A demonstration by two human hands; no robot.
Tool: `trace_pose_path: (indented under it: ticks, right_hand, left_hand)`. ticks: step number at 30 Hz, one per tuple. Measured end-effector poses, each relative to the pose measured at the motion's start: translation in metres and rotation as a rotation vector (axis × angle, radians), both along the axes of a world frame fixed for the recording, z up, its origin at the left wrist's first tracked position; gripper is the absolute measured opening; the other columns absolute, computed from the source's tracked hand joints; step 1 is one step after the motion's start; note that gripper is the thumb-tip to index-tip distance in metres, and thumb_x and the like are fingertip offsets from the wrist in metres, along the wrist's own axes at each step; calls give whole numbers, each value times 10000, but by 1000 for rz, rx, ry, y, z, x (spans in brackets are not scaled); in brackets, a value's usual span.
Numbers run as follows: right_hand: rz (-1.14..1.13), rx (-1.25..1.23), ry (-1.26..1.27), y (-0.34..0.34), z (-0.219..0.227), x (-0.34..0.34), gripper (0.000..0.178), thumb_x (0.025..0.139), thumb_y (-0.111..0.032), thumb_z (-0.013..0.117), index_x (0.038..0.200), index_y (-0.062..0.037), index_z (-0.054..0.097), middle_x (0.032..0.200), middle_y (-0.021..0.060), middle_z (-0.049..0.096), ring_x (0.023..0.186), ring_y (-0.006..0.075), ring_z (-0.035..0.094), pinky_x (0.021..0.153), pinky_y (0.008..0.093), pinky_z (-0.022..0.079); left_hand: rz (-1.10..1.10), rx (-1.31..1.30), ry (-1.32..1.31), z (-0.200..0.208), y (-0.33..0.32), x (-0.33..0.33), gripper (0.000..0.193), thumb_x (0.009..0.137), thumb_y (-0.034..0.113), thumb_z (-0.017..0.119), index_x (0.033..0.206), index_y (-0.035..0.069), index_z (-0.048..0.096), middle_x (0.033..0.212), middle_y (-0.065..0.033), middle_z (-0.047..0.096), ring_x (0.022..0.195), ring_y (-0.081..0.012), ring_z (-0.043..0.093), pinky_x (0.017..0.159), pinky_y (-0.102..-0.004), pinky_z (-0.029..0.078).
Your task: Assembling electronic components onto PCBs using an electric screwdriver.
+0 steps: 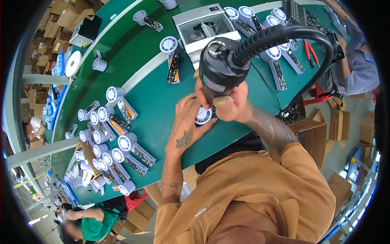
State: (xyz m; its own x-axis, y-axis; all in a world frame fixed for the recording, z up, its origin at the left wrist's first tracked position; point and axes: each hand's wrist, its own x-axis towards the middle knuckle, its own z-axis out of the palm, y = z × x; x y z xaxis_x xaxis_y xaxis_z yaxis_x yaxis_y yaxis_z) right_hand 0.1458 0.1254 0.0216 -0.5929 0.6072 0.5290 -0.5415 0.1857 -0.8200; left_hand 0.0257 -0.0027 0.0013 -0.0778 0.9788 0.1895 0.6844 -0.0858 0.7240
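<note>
My right hand (231,99) is wrapped round a thick black electric screwdriver (221,67), which stands upright with its tip end down. Beneath it sits a white round housing (203,116) with a ring of slots in its face. My left hand (189,116) curls round that housing and steadies it on the green bench. The screwdriver's tip is hidden behind its body and my right fingers, so I cannot tell whether it touches the housing. A ribbed black cable (280,34) arches from the tool to the right.
Many similar white housings (126,141) with circuit-board strips lie on the green bench (162,142) to the left. Beyond my hands stands a grey open-topped machine (203,30). Red-handled pliers (310,53) lie right, near a seated person (357,61). Cardboard boxes (313,132) stand beside the bench.
</note>
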Motion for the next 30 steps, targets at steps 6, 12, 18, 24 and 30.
trace_pose_path:
  ticks: [6,12,18,24,30]
  right_hand:
    - [-54,-34,259,12,23,5,603,959,-484,585,1176,73,510,785,96,624,568,104,550,498,242,442]
    - [-386,146,-22,54,64,2,808,912,-729,463,966,71,561,660,96,594,527,142,559,496,247,431]
    - [-327,274,-75,54,50,-5,494,1048,-448,472,1183,27,469,685,73,582,504,91,511,482,236,412]
    - [-72,-109,212,11,33,2,475,1029,-369,540,1251,44,460,718,75,583,497,81,496,459,231,389]
    - [-103,-145,80,-5,30,-2,642,989,-524,519,1240,63,446,700,90,562,500,101,494,462,250,400]
  left_hand:
    - [-11,47,158,-11,-2,-2,745,737,148,839,1390,-7,516,1220,-170,595,1195,-356,525,1038,-441,383]
    - [-14,43,129,-13,0,-3,789,749,155,840,1437,-1,485,1184,-148,636,1209,-355,523,1052,-450,385]
    - [5,40,105,-15,-2,-2,768,755,161,838,1424,-3,497,1214,-169,610,1195,-356,525,1043,-449,397]
    - [-3,40,94,-13,-1,-2,752,751,165,844,1402,-13,514,1247,-186,578,1190,-357,525,1032,-443,407]
    - [-14,41,112,-10,-1,-2,750,746,162,847,1395,-18,517,1262,-177,573,1194,-349,526,1025,-441,411]
